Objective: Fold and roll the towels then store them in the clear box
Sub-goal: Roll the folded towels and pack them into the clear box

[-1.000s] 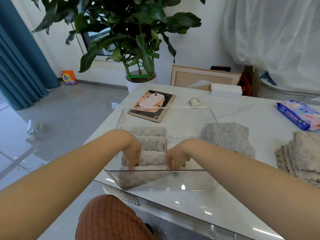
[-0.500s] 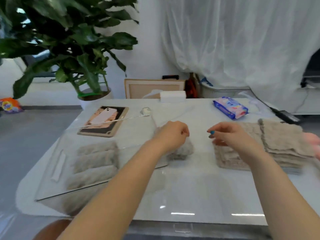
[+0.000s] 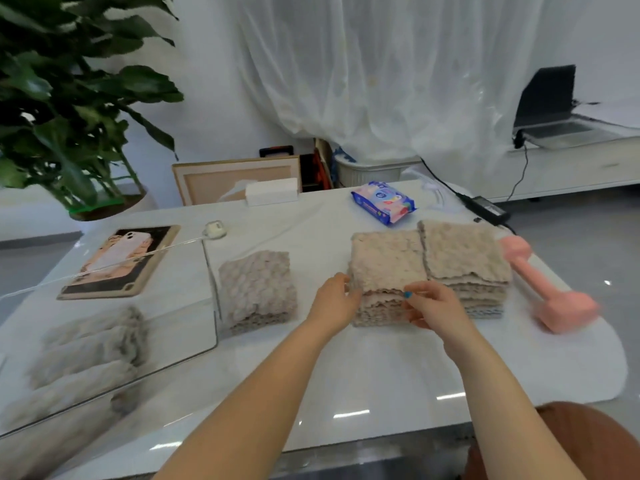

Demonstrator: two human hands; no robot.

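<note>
At the left the clear box [image 3: 212, 299] stands on the tabletop [image 3: 381, 372] with rolled towels [image 3: 90, 348] lying in it, and a folded towel [image 3: 258, 289] waits just beside its wall. Our left hand [image 3: 334, 303] grips the left edge of the towel stack [image 3: 388, 261]; our right hand [image 3: 433, 311] pinches its front edge, thumb on top. How many layers that pinch takes we cannot tell. We should peel off one towel only, the left hand steadying the rest, and lift it clear of the second stack [image 3: 464, 252] and the pink dumbbell [image 3: 540, 282] further right.

Bright daylight; glossy glare, blurred, warped edges.
</note>
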